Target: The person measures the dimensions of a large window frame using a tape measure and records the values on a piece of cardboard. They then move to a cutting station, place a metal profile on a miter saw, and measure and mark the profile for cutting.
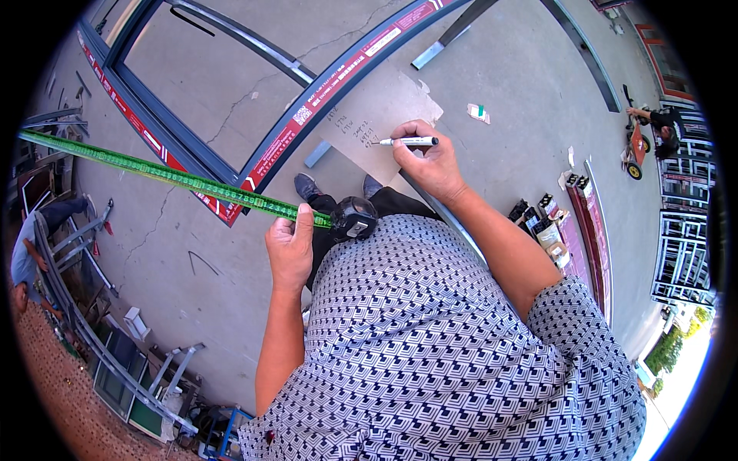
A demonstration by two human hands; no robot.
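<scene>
My left hand [290, 250] grips a tape measure near its black case [355, 220], thumb pressed along the green blade [181, 178]. The blade stretches away to the far left and passes over the corner of a dark metal frame [269, 146] edged with red printed film. In my right hand [432, 163] is a white marker pen [416, 141], pinched between thumb and fingers. Its dark tip points left, at handwriting on a torn-edged sheet of cardboard [392, 96]. Whether the tip touches the sheet I cannot tell.
Metal bars [453, 34] lie beyond the cardboard. Wrapped red profiles [588, 230] and small packages [550, 234] are on the floor at right. One person [665, 127] is by an orange cart [636, 150]; another person [38, 246] stands at far left beside stacked metal pieces [77, 307].
</scene>
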